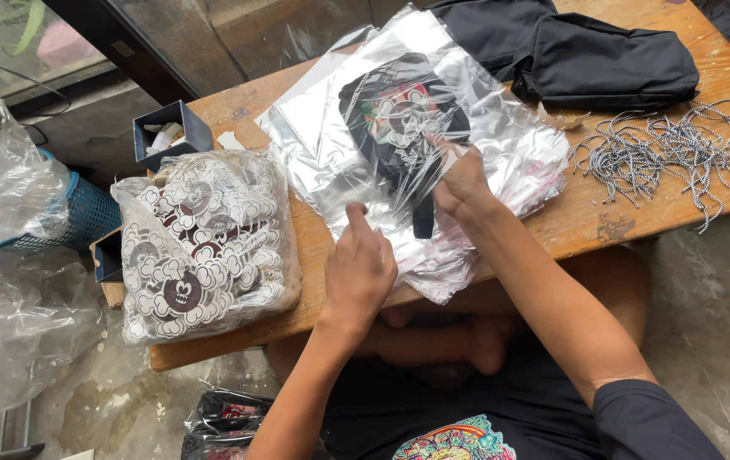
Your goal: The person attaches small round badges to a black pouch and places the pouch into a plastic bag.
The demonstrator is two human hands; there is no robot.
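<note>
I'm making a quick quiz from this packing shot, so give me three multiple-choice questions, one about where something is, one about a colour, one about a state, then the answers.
1. Where do the speckled cords lie?
A. on the table's right part
B. in the blue basket
C. on the floor

2. What colour is the folded cloth at the table's far edge?
A. white
B. black
C. red

3. What is the right hand doing?
A. resting on a knee
B. holding scissors
C. pressing on the clear plastic bag

Answers: 1 A, they spread over the wooden table. 2 B, it is plainly black. 3 C, its fingers sit on the bag, the left hand at the near edge.
</note>
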